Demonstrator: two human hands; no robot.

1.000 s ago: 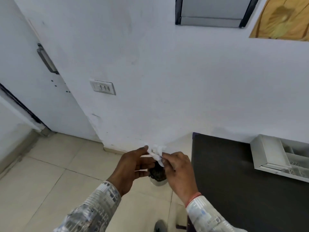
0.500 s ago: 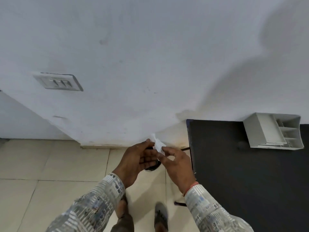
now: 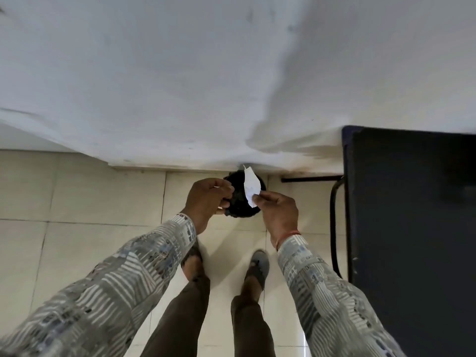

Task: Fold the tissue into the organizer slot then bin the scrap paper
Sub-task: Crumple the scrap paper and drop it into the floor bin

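White plastered wall [image 3: 180, 73] fills the upper half of the view, with pale cream floor tiles [image 3: 77, 197] below it and a dark rectangular tabletop [image 3: 412, 215] at three o'clock; no organizer shows on the part of it in view, so whether the tissue step is done cannot be told here. At about twelve o'clock from the person's feet, against the wall's foot, stands a small round black bin [image 3: 238, 204]. The right hand [image 3: 279, 215] pinches a white scrap of paper [image 3: 250, 188] between thumb and fingertips, the strip hanging directly over the bin's mouth. The left hand [image 3: 207, 202] is curled loosely beside the bin's nine o'clock edge; a white sliver shows at its fingertips, though what it holds is unclear. Judging by this, only the release into the bin is left.
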